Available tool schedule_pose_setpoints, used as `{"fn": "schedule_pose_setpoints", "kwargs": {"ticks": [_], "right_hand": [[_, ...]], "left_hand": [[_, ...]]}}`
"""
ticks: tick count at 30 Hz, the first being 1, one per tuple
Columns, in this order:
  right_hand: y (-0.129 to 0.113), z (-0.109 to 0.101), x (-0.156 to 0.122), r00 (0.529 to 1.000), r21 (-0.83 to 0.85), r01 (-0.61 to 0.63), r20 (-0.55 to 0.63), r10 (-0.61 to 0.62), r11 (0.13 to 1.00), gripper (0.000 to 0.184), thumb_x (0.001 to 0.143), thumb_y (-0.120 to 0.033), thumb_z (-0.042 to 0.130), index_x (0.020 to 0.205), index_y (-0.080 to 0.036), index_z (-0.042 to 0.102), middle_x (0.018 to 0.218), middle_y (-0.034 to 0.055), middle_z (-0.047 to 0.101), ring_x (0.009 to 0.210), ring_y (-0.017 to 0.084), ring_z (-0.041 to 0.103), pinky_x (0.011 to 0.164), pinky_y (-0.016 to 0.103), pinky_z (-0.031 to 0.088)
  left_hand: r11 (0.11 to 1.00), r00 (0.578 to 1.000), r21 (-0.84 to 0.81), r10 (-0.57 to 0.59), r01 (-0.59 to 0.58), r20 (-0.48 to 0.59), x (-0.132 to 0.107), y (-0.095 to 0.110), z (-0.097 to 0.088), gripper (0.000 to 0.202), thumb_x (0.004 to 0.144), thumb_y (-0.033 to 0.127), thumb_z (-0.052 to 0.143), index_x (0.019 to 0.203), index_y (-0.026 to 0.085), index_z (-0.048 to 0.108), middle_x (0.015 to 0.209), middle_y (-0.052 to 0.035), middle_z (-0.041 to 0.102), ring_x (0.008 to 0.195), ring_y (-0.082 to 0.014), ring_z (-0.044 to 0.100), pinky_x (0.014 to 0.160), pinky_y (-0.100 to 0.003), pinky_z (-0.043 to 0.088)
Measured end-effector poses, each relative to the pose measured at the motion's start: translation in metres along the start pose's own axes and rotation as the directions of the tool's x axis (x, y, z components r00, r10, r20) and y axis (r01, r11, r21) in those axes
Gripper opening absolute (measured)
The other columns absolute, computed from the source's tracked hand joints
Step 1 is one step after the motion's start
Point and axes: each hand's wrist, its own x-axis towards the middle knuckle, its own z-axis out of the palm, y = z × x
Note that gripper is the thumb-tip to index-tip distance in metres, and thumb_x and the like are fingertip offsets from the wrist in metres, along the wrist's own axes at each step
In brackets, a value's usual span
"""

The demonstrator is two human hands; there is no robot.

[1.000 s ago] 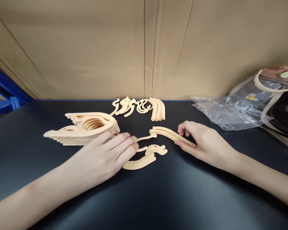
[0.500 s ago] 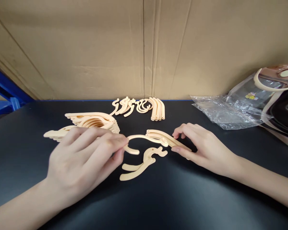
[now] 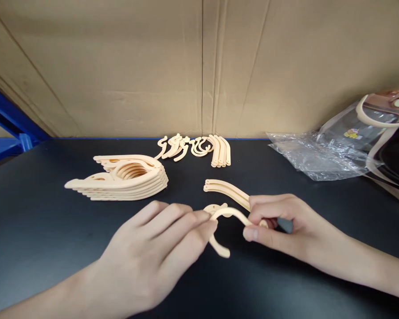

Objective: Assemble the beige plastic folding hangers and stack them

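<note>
My left hand (image 3: pixel 162 252) pinches a beige plastic hanger hook (image 3: pixel 231 212), its curved end hanging below the fingers. On the other end of this same hook, the thumb and fingers of my right hand (image 3: pixel 289 226) are closed. Partly hidden behind the held piece lie more hook pieces (image 3: pixel 214 207) on the black table. Beyond my right fingers are curved hanger arms (image 3: pixel 224 188), lying side by side; their near ends are covered by that hand.
A stack of folded beige hangers (image 3: pixel 129 181) sits at left. Farther back lie several loose hooks (image 3: pixel 176 146) and a row of hanger arms (image 3: pixel 221 150). A clear plastic bag (image 3: pixel 315 157) rests at right. Cardboard (image 3: pixel 136 66) stands behind, with a blue frame (image 3: pixel 9 119) at left.
My left hand has moved right and nearer with the hook. My right hand has come off the hanger arms and closed on the hook's other end.
</note>
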Motion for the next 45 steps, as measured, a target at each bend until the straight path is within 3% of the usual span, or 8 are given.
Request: {"fn": "schedule_pose_setpoints", "kwargs": {"ticks": [3, 6, 13, 23, 28, 36, 40, 45], "right_hand": [[0.01, -0.009, 0.005, 0.989, 0.033, -0.052, -0.14, 0.056, 0.998, 0.03, 0.092, -0.043, 0.063, 0.072, -0.023, 0.073, 0.066, -0.0021, 0.05, 0.059, 0.012, 0.043, 0.055, 0.029, 0.031], [0.023, -0.019, 0.011, 0.953, 0.049, -0.114, -0.276, 0.123, 0.992, 0.039, 0.094, -0.052, 0.056, 0.075, -0.024, 0.076, 0.069, -0.0002, 0.049, 0.064, 0.014, 0.046, 0.061, 0.031, 0.034], [0.036, -0.022, 0.019, 0.938, 0.214, -0.168, -0.267, 0.223, 0.962, 0.023, 0.09, -0.045, 0.063, 0.09, -0.023, 0.072, 0.077, -0.0008, 0.062, 0.074, 0.015, 0.055, 0.071, 0.029, 0.041], [0.044, -0.023, 0.023, 0.931, 0.266, -0.118, -0.306, 0.2, 0.957, 0.026, 0.091, -0.041, 0.061, 0.096, -0.018, 0.072, 0.072, 0.0009, 0.059, 0.067, 0.014, 0.05, 0.063, 0.028, 0.041], [0.044, -0.024, 0.022, 0.941, 0.255, -0.101, -0.289, 0.176, 0.962, 0.022, 0.093, -0.039, 0.06, 0.094, -0.02, 0.072, 0.073, -0.0002, 0.059, 0.069, 0.014, 0.052, 0.065, 0.028, 0.041], [0.046, -0.024, 0.022, 0.932, 0.318, -0.077, -0.313, 0.182, 0.945, 0.024, 0.093, -0.04, 0.06, 0.095, -0.019, 0.073, 0.072, -0.0009, 0.058, 0.066, 0.012, 0.049, 0.062, 0.026, 0.039], [0.046, -0.024, 0.023, 0.91, 0.389, -0.091, -0.34, 0.235, 0.917, 0.025, 0.092, -0.041, 0.062, 0.096, -0.02, 0.073, 0.074, -0.0004, 0.059, 0.065, 0.011, 0.047, 0.06, 0.025, 0.038], [0.046, -0.024, 0.024, 0.914, 0.405, -0.103, -0.322, 0.247, 0.908, 0.027, 0.091, -0.044, 0.063, 0.094, -0.019, 0.073, 0.073, -0.0003, 0.056, 0.066, 0.012, 0.046, 0.061, 0.025, 0.038]], "left_hand": [[0.979, 0.986, -0.141, -0.134, 0.148, 0.103, 0.0, -0.004, 0.009, 0.027, 0.097, 0.013, 0.049, 0.123, 0.012, 0.055, 0.114, -0.0073, 0.07, 0.1, -0.0191, 0.061, 0.085, -0.032, 0.044], [0.916, 0.957, -0.298, -0.215, 0.267, 0.195, -0.002, -0.008, 0.016, 0.024, 0.099, 0.015, 0.044, 0.118, 0.019, 0.058, 0.112, -0.0041, 0.07, 0.1, -0.0184, 0.062, 0.084, -0.031, 0.046], [0.8, 0.939, -0.521, -0.147, 0.297, 0.311, -0.002, -0.008, 0.01, 0.03, 0.1, 0.015, 0.04, 0.125, 0.022, 0.054, 0.117, -0.003, 0.069, 0.103, -0.0157, 0.061, 0.087, -0.027, 0.048], [0.943, 0.918, -0.084, -0.289, 0.321, 0.271, 0.022, -0.026, 0.03, 0.021, 0.099, 0.023, 0.045, 0.108, 0.016, 0.063, 0.088, -0.0035, 0.062, 0.077, -0.0191, 0.059, 0.062, -0.029, 0.045], [0.908, 0.854, -0.051, -0.371, 0.417, 0.366, 0.041, -0.033, 0.033, 0.014, 0.092, 0.031, 0.058, 0.088, 0.019, 0.062, 0.08, 0.0002, 0.059, 0.069, -0.0165, 0.055, 0.056, -0.027, 0.038], [0.883, 0.803, -0.064, -0.39, 0.465, 0.451, 0.049, -0.032, 0.031, 0.013, 0.094, 0.025, 0.051, 0.082, 0.019, 0.052, 0.077, 0.0003, 0.057, 0.065, -0.0151, 0.053, 0.055, -0.026, 0.035], [0.712, 0.729, -0.245, -0.523, 0.658, 0.441, 0.056, -0.036, 0.024, 0.02, 0.098, 0.035, 0.045, 0.089, 0.021, 0.053, 0.07, 0.0034, 0.055, 0.056, -0.0119, 0.048, 0.052, -0.024, 0.035], [0.246, 0.603, -0.591, -0.588, 0.768, 0.539, 0.056, -0.04, 0.016, 0.019, 0.091, 0.037, 0.057, 0.088, 0.019, 0.062, 0.076, 0.0023, 0.06, 0.062, -0.0106, 0.052, 0.058, -0.023, 0.044]]}}
